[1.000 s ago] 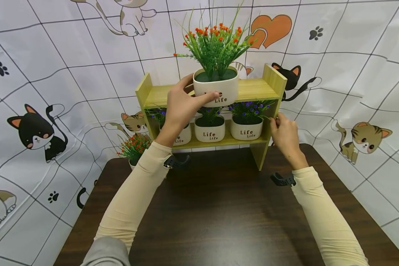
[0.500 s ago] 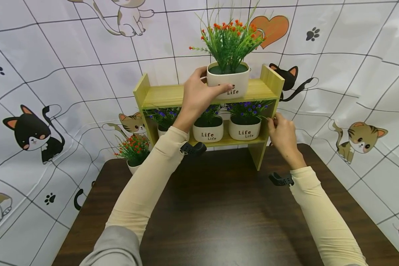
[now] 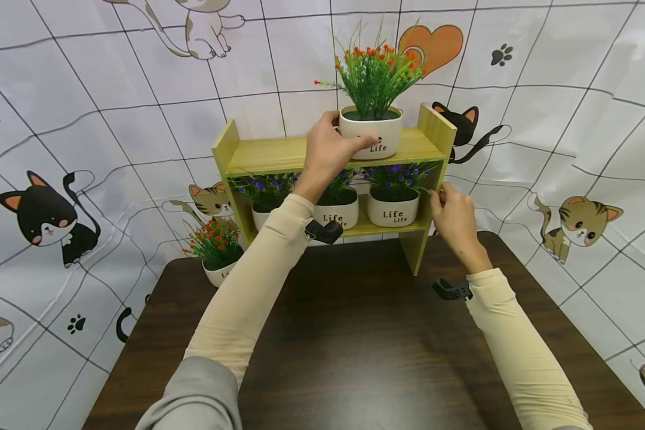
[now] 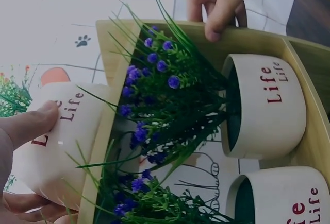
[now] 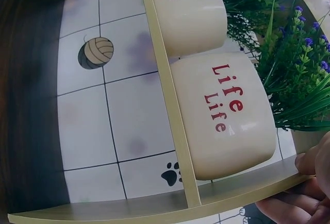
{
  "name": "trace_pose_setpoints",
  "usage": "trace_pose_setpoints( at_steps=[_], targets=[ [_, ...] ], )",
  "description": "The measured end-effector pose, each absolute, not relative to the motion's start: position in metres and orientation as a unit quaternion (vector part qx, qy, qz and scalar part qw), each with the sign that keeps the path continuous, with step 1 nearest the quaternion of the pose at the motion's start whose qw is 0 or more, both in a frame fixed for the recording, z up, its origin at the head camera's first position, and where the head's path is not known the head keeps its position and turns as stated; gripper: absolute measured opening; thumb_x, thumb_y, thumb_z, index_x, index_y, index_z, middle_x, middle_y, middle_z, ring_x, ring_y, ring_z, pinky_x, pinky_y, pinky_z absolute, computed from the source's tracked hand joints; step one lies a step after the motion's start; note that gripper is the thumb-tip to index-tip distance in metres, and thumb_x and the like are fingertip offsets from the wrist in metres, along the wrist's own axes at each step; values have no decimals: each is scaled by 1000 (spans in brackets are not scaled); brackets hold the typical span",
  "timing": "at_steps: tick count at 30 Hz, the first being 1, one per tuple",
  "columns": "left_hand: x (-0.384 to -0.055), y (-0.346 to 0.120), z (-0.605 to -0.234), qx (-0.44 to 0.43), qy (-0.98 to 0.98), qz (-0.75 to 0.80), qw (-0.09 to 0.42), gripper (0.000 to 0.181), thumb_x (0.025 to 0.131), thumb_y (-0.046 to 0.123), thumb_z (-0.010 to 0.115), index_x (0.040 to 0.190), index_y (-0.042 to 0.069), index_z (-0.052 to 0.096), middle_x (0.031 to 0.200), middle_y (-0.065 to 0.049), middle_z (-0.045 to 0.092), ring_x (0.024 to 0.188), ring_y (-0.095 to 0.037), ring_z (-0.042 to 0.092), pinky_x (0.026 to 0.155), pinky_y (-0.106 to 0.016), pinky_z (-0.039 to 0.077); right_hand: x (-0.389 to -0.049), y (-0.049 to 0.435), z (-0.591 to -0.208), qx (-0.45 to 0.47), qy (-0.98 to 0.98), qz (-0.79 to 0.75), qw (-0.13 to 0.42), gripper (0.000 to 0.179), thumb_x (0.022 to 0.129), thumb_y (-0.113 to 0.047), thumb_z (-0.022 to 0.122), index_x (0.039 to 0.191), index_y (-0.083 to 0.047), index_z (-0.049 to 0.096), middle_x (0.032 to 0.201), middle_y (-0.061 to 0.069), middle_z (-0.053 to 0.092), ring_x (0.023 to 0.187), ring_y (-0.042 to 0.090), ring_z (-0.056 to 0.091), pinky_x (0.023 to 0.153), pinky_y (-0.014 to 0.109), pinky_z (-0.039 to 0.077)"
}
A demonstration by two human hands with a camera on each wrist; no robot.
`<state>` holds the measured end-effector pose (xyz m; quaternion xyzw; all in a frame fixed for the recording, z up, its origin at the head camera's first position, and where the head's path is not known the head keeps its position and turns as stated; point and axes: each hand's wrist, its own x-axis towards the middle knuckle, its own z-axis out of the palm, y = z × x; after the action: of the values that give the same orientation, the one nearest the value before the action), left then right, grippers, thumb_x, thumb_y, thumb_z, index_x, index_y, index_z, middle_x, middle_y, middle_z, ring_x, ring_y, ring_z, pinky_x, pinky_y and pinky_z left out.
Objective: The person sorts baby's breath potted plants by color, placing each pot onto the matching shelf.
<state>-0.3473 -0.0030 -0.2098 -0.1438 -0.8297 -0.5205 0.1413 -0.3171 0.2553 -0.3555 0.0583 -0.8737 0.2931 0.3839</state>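
My left hand (image 3: 330, 149) grips a white "Life" flowerpot (image 3: 388, 132) with orange flowers, thumb across its front and fingers at its left side. The pot is upright at the right part of the top board of a light wooden shelf (image 3: 269, 154); in the left wrist view its base meets that board, though the contact line is partly hidden. My right hand (image 3: 457, 218) pinches the shelf's right side panel, thumb (image 5: 307, 163) on the inner face. Beneath, on the lower board, stand white pots with purple flowers: a right one (image 3: 392, 209), a middle one (image 3: 337, 214) and a left one (image 3: 260, 216), partly behind my left arm.
Another white pot with orange flowers (image 3: 215, 248) stands on the dark wooden table (image 3: 344, 346), left of the shelf and partly covered by my left sleeve. A cat-patterned wall covering (image 3: 140, 119) rises behind the shelf and on both sides.
My left hand has carried the orange-flowered pot to the right and down, from in front of the shelf's middle to its top board. The right hand has kept its hold on the side panel.
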Motion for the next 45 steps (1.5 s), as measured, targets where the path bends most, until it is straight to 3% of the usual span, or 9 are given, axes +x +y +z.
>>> trace_pose_setpoints(
  at_steps=[3, 6, 13, 19, 23, 30, 36, 41, 45],
  targets=[
    [-349, -1, -210, -139, -838, -508, 141, 86, 87, 41, 89, 153, 4, 49, 141, -12, 63, 111, -21, 67, 88, -31, 61, -317, 255, -354, 60, -874, 293, 382, 19, 105, -6, 61, 96, 9, 68, 59, 16, 62, 42, 3, 36, 43, 22, 27],
    [-350, 0, -209, -134, -844, -501, 138, 84, 89, 42, 87, 152, 3, 49, 139, -12, 63, 110, -21, 66, 87, -31, 61, -317, 255, -352, 64, -873, 294, 385, 19, 105, -6, 61, 96, 9, 69, 59, 14, 60, 42, -2, 32, 43, 20, 24],
    [-350, -1, -211, -129, -849, -496, 131, 76, 94, 41, 82, 152, 5, 49, 136, -11, 65, 113, -22, 68, 90, -33, 62, -316, 253, -353, 65, -870, 298, 386, 19, 105, -4, 61, 101, 12, 70, 66, 22, 69, 46, 5, 39, 45, 19, 28],
    [-350, -1, -211, -137, -849, -493, 133, 68, 96, 41, 80, 148, 6, 52, 132, -11, 67, 112, -23, 70, 90, -35, 62, -316, 252, -352, 63, -869, 295, 393, 18, 105, -3, 61, 100, 12, 68, 66, 23, 68, 47, 16, 43, 47, 25, 31],
    [-350, -2, -210, -145, -852, -485, 135, 67, 97, 41, 79, 146, 5, 52, 131, -12, 66, 111, -23, 69, 90, -35, 62, -315, 252, -352, 64, -867, 293, 397, 18, 104, -3, 61, 101, 13, 69, 66, 23, 68, 48, 16, 43, 48, 26, 32],
    [-350, -8, -211, -167, -840, -503, 117, 102, 96, 45, 77, 169, 2, 20, 146, -16, 56, 120, -25, 66, 97, -36, 61, -314, 252, -353, 63, -868, 299, 391, 19, 105, -5, 62, 103, 12, 70, 66, 22, 68, 45, 3, 37, 45, 19, 28],
    [-343, -17, -213, -167, -830, -518, 126, 84, 104, 38, 68, 169, 6, 27, 170, -13, 39, 156, -25, 43, 123, -34, 45, -315, 253, -357, 60, -869, 300, 388, 19, 105, -3, 60, 104, 14, 69, 70, 26, 70, 48, 26, 52, 47, 24, 32],
    [-334, -26, -211, -181, -819, -526, 145, 68, 106, 27, 64, 164, 4, 37, 166, -13, 45, 156, -22, 44, 124, -23, 40, -316, 253, -357, 59, -869, 300, 389, 19, 105, -3, 60, 104, 14, 69, 70, 26, 69, 51, 33, 55, 48, 27, 34],
    [-326, -34, -211, -184, -813, -528, 160, 59, 107, 22, 63, 160, 4, 45, 159, -13, 53, 150, -23, 52, 120, -24, 46, -317, 254, -358, 57, -868, 300, 391, 19, 104, -3, 60, 105, 14, 69, 70, 25, 69, 52, 34, 56, 50, 29, 35]
  ],
)
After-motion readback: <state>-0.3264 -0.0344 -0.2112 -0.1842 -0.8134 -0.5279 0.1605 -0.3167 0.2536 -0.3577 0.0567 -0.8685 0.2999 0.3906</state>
